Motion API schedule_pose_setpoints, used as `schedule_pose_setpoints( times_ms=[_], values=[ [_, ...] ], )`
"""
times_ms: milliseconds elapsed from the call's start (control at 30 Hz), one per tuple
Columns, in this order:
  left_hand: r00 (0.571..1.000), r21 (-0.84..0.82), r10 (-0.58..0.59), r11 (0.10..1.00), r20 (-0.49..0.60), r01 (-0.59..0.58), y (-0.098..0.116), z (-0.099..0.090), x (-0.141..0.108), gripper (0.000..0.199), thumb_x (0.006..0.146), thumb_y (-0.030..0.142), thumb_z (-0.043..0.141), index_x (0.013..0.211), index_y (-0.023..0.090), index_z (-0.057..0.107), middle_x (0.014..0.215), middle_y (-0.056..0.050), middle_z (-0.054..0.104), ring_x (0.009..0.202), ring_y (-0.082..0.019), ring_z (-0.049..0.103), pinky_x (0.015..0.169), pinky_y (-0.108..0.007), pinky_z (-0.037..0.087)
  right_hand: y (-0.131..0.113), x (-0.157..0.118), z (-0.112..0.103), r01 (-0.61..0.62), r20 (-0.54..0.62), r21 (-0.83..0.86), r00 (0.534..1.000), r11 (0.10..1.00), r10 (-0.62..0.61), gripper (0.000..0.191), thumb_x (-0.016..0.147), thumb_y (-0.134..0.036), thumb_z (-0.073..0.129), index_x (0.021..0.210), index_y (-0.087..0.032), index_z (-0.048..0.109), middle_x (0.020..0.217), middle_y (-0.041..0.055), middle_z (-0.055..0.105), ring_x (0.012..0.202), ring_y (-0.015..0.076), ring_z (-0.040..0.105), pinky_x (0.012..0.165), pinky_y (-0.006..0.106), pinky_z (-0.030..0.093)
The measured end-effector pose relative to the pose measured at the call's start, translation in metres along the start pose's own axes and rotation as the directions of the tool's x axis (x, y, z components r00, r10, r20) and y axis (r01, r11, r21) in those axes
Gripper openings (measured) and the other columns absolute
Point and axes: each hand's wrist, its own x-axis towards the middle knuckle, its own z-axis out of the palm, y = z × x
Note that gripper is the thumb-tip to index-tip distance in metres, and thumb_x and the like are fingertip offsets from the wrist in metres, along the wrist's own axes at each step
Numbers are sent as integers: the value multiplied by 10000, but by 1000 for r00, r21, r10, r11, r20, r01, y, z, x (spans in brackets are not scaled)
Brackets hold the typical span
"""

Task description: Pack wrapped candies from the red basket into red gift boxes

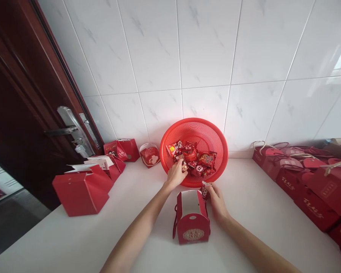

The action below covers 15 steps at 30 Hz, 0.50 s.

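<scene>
In the head view my left hand (175, 176) reaches over the near rim of a red plastic basket (222, 138), which leans against the wall. Its fingers are closed on a brown-and-gold wrapped candy (184, 166). Around it in the basket lie several red-wrapped candies (207, 159). My right hand (218, 201) pinches a dark red candy packet (204, 190) with a patterned end, just outside the basket. Between my forearms stands a red gift box (193, 223) with its top open, a pale inside and cord handles at its sides. The box's bottom inside is hidden.
Several red gift boxes (307, 193) with rope handles are stacked at the right. Opened red boxes (79, 193) stand on the left of the white table (147, 246). A small red box (149, 155) sits beside the basket. A dark door (25, 94) borders the left.
</scene>
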Motion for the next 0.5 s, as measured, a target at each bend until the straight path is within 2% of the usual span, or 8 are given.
schedule_pose_setpoints(
  times_ms=[200,400,500],
  values=[
    [999,-132,39,990,-9,-40,-2,-3,-1,498,705,124,738,1187,179,628,1090,-88,725,1091,-281,672,988,-419,505,-3,0,-1,-15,-7,24,1000,1000,15,360,748,-519,724,679,-228,523,641,-22,534,603,157,487,552,274,398],
    [996,-277,32,959,-82,-54,0,-17,1,523,744,185,720,1254,205,605,1257,-83,683,1190,-271,627,1055,-413,472,-9,-2,2,-52,27,64,998,997,50,391,726,-546,737,636,-233,520,551,-29,534,521,152,475,520,283,382],
    [997,-345,25,937,-78,-51,1,-23,3,572,719,148,718,1272,231,600,1338,-73,644,1242,-270,594,1070,-408,462,-8,-1,1,-66,39,84,997,994,63,356,735,-517,719,640,-233,526,541,-29,543,504,148,472,512,282,372]
  ],
)
